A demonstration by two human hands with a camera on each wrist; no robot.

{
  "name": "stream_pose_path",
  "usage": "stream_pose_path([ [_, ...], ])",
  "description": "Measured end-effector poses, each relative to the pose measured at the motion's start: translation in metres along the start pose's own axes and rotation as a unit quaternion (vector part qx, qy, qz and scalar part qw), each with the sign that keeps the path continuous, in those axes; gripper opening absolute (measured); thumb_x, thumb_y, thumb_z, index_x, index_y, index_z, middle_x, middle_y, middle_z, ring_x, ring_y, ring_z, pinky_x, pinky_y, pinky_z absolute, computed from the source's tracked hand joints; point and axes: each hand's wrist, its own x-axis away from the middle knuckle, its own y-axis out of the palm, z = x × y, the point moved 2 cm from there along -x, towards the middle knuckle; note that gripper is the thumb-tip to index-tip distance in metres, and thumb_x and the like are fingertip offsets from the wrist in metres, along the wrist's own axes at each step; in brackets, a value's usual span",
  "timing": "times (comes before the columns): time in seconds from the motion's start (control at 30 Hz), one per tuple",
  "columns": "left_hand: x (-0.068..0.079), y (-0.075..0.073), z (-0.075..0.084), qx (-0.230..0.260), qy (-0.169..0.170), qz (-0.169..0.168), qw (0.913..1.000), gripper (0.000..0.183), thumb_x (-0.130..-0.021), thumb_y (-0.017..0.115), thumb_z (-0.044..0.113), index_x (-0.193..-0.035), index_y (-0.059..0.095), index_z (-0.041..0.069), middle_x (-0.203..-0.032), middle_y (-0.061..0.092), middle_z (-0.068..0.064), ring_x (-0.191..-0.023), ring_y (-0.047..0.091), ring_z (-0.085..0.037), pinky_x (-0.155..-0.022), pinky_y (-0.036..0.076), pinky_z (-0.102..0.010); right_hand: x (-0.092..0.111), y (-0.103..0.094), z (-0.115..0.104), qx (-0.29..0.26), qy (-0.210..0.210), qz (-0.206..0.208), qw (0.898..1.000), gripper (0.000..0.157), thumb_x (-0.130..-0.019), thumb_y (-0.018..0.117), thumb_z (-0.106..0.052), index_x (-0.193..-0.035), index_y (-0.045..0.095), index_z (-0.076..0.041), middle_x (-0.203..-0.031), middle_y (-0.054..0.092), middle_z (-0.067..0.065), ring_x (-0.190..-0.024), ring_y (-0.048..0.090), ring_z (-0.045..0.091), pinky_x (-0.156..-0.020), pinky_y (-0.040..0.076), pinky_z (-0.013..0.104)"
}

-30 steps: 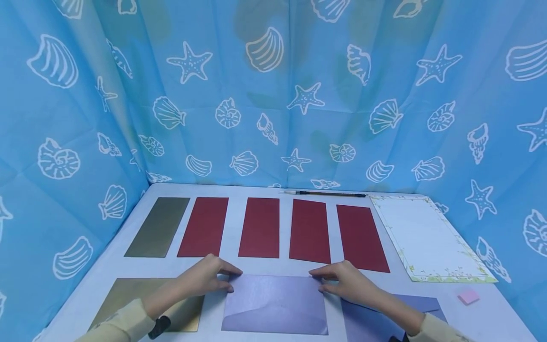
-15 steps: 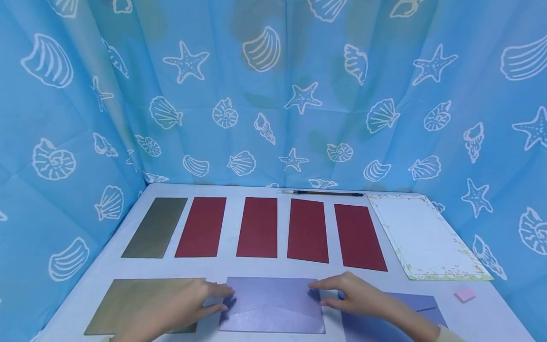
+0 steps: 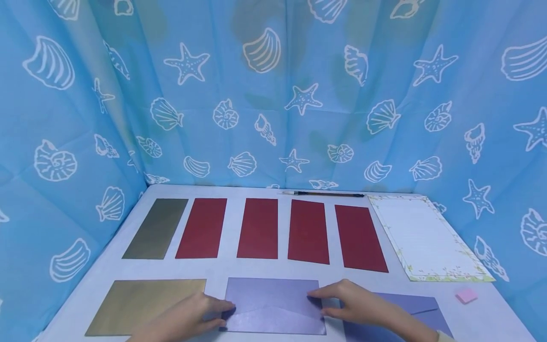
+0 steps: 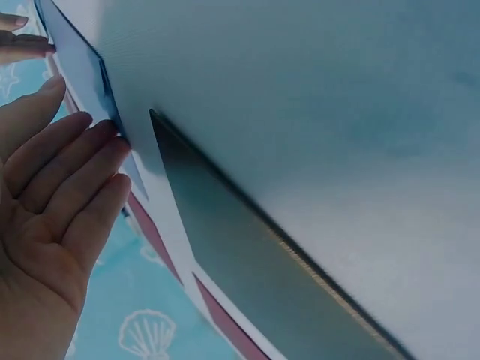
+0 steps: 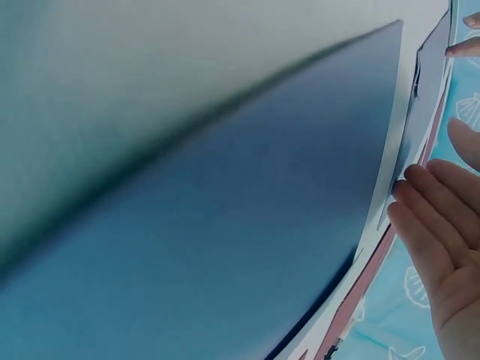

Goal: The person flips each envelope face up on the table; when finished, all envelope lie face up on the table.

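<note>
A pale lavender envelope (image 3: 273, 306) lies flat on the white table, its pointed flap line showing faintly across the front. My left hand (image 3: 188, 318) is at its left edge, index fingertip overlapping the edge and thumb just below. From the other side, my right hand (image 3: 356, 304) reaches its index finger onto the right edge, thumb lower down. Both hands have extended, relaxed fingers, as the left wrist view shows of the left hand (image 4: 64, 169) and the right wrist view of the right hand (image 5: 442, 217). Neither hand curls round the envelope.
A gold envelope (image 3: 145, 304) lies left, partly under my left arm. A bluer envelope (image 3: 397, 327) lies under my right forearm. Behind stand a dark gold envelope (image 3: 155, 228) and several red envelopes (image 3: 201, 228) in a row. A brush (image 3: 329, 193), bordered paper (image 3: 427, 237) and pink notepad (image 3: 466, 295) are beyond.
My hands have slid from the envelope's upper corners down along its side edges, and my arms have dropped lower. The lavender envelope stays nearly in place; the view has shifted slightly.
</note>
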Motion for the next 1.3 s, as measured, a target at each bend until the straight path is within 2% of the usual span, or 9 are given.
stream_pose_path([
  [0.17, 0.006, 0.001, -0.002, 0.034, -0.036, -0.005, 0.9988, 0.043, -0.089, 0.068, 0.038, -0.124, 0.067, 0.014, -0.115, 0.068, 0.007, -0.102, 0.064, -0.005, -0.086, 0.052, -0.024, 0.000, 0.000, 0.002, -0.004, -0.017, 0.015, 1.000, 0.041, -0.091, 0.068, -0.023, -0.127, 0.063, -0.004, -0.122, 0.065, 0.003, -0.114, 0.060, 0.013, -0.088, 0.052, 0.029],
  [0.3, 0.013, 0.002, -0.004, 0.071, -0.057, 0.004, 0.9958, 0.050, -0.087, 0.065, 0.049, -0.127, 0.066, 0.018, -0.118, 0.066, 0.009, -0.107, 0.063, -0.008, -0.086, 0.052, -0.027, -0.001, -0.002, 0.003, -0.009, -0.028, 0.029, 0.999, 0.042, -0.091, 0.068, -0.024, -0.128, 0.062, -0.004, -0.122, 0.066, 0.003, -0.114, 0.060, 0.014, -0.089, 0.052, 0.030],
  [0.4, 0.019, 0.001, -0.006, 0.094, -0.069, 0.015, 0.9930, 0.052, -0.087, 0.066, 0.048, -0.127, 0.065, 0.016, -0.120, 0.066, 0.007, -0.107, 0.063, -0.009, -0.086, 0.053, -0.028, -0.005, -0.004, 0.002, -0.010, -0.030, 0.036, 0.999, 0.042, -0.092, 0.066, -0.026, -0.129, 0.062, -0.004, -0.123, 0.065, 0.004, -0.115, 0.060, 0.014, -0.089, 0.052, 0.030],
  [0.57, 0.028, -0.001, -0.009, 0.114, -0.084, 0.031, 0.9894, 0.053, -0.086, 0.068, 0.045, -0.129, 0.064, 0.013, -0.123, 0.065, 0.003, -0.108, 0.063, -0.012, -0.084, 0.054, -0.031, -0.011, -0.008, -0.001, -0.011, -0.004, 0.043, 0.999, 0.045, -0.094, 0.064, -0.033, -0.131, 0.060, -0.008, -0.125, 0.064, 0.003, -0.116, 0.059, 0.013, -0.090, 0.052, 0.032],
  [0.7, 0.034, -0.002, -0.009, 0.115, -0.090, 0.042, 0.9884, 0.055, -0.088, 0.066, 0.046, -0.130, 0.062, 0.011, -0.124, 0.064, 0.000, -0.111, 0.062, -0.017, -0.083, 0.055, -0.033, -0.017, -0.011, -0.006, -0.015, 0.006, 0.046, 0.999, 0.046, -0.093, 0.064, -0.033, -0.132, 0.060, -0.010, -0.126, 0.063, 0.003, -0.116, 0.059, 0.014, -0.090, 0.052, 0.032],
  [0.97, 0.044, -0.007, -0.007, 0.097, -0.093, 0.070, 0.9885, 0.054, -0.090, 0.065, 0.044, -0.130, 0.062, 0.009, -0.126, 0.063, -0.004, -0.113, 0.061, -0.023, -0.085, 0.054, -0.038, -0.031, -0.015, -0.014, -0.014, -0.006, 0.059, 0.998, 0.047, -0.094, 0.063, -0.036, -0.131, 0.061, -0.008, -0.127, 0.063, 0.002, -0.117, 0.059, 0.015, -0.091, 0.051, 0.033],
  [1.2, 0.054, -0.008, -0.009, 0.081, -0.084, 0.107, 0.9874, 0.055, -0.090, 0.065, 0.043, -0.130, 0.061, 0.007, -0.126, 0.063, -0.005, -0.113, 0.061, -0.025, -0.086, 0.053, -0.042, -0.042, -0.012, -0.019, -0.004, -0.026, 0.077, 0.997, 0.045, -0.093, 0.064, -0.035, -0.131, 0.062, -0.009, -0.126, 0.063, 0.000, -0.116, 0.059, 0.014, -0.091, 0.052, 0.034],
  [1.3, 0.060, -0.008, -0.011, 0.075, -0.092, 0.123, 0.9852, 0.056, -0.090, 0.065, 0.044, -0.132, 0.060, 0.007, -0.126, 0.063, -0.007, -0.112, 0.061, -0.027, -0.084, 0.054, -0.045, -0.051, -0.010, -0.023, -0.013, -0.040, 0.078, 0.996, 0.045, -0.093, 0.065, -0.033, -0.131, 0.061, -0.011, -0.126, 0.063, 0.000, -0.117, 0.058, 0.013, -0.091, 0.051, 0.033],
])
